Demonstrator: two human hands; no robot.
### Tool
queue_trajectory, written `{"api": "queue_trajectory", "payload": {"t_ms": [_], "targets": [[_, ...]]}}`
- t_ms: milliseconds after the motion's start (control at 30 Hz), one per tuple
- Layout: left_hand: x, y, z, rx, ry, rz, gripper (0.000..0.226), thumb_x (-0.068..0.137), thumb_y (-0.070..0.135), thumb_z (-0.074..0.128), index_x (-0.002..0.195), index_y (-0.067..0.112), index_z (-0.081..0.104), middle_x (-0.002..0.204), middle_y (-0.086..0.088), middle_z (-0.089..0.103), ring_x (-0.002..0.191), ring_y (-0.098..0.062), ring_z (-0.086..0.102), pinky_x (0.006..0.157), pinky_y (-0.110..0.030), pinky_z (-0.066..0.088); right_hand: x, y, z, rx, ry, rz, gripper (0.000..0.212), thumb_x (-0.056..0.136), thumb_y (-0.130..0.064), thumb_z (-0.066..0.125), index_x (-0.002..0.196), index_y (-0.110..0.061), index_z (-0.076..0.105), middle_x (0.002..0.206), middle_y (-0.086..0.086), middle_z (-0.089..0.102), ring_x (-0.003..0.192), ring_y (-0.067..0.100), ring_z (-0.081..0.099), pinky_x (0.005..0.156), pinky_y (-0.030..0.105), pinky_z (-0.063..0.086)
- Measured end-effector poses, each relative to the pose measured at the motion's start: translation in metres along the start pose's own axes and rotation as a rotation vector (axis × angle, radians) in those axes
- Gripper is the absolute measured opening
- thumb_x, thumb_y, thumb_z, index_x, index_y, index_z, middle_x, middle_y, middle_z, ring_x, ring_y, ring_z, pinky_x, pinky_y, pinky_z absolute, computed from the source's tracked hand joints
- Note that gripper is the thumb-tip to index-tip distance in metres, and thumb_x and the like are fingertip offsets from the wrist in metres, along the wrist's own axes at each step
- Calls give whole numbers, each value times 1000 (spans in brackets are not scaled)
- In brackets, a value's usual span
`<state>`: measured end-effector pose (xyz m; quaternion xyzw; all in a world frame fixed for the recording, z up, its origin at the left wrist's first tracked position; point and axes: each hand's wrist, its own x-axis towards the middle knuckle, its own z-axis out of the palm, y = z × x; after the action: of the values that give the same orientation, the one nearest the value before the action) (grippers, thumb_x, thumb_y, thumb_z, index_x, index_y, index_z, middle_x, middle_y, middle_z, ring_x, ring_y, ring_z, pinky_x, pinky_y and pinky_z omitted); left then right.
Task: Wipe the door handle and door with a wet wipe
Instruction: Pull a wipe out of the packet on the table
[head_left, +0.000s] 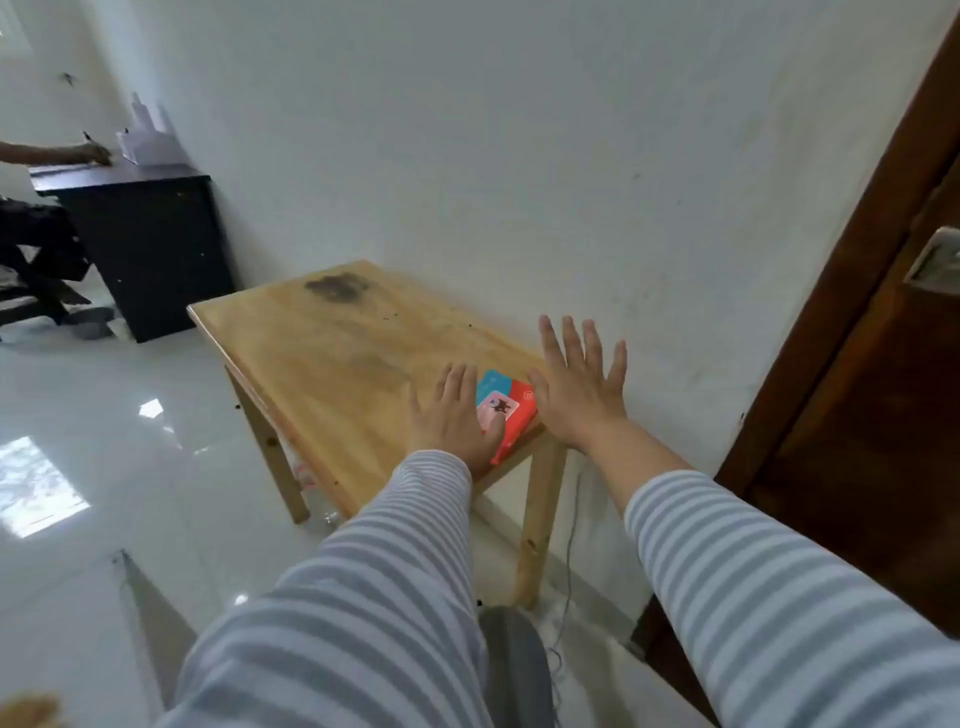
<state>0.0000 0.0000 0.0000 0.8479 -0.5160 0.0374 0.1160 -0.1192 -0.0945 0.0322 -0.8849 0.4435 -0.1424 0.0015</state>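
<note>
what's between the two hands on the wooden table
In the head view, the red and blue wet wipe pack lies between the left hand and right hand.

Light wooden table (332, 343) at frame centre, long side against white wall (467, 130); dark stain (336, 287) near its far end. Black desk (140, 244) at upper left, white box (148, 145) on top. Glossy white tiled floor (104, 441) fills lower left.
</note>
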Motion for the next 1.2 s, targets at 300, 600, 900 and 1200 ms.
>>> {"api": "queue_trajectory", "payload": {"t_ms": [300,600,900,1200], "targets": [[5,-14,46,-28,-190,-45,84,93,69,20,157,17,2,164,5,-4,150,-11,-3,120,-52,1,18,0,48,64,-269,-121,38,95,-34,40,131,-31,53,138,0,52,130,23,40,108,44,29],[6,-17,57,29,-170,-20,89,91,74,11,157,16,0,164,3,-5,150,-11,-6,118,-53,-3,30,-19,57,271,-182,-208,21,89,-29,59,103,-21,72,115,2,68,107,21,61,91,37,48],[11,-21,65,18,-143,-33,87,91,73,15,157,17,3,164,4,-2,150,-10,-3,119,-53,-3,41,-25,58,50,-179,-297,24,89,-37,53,93,-25,72,100,0,70,93,22,62,75,33,48],[8,-20,63,25,-160,-32,88,91,73,11,157,16,-1,164,3,-5,150,-11,-6,119,-50,-5,34,-26,64,73,-120,-256,25,94,-33,50,99,-19,70,101,4,70,92,22,63,77,35,52]]}}
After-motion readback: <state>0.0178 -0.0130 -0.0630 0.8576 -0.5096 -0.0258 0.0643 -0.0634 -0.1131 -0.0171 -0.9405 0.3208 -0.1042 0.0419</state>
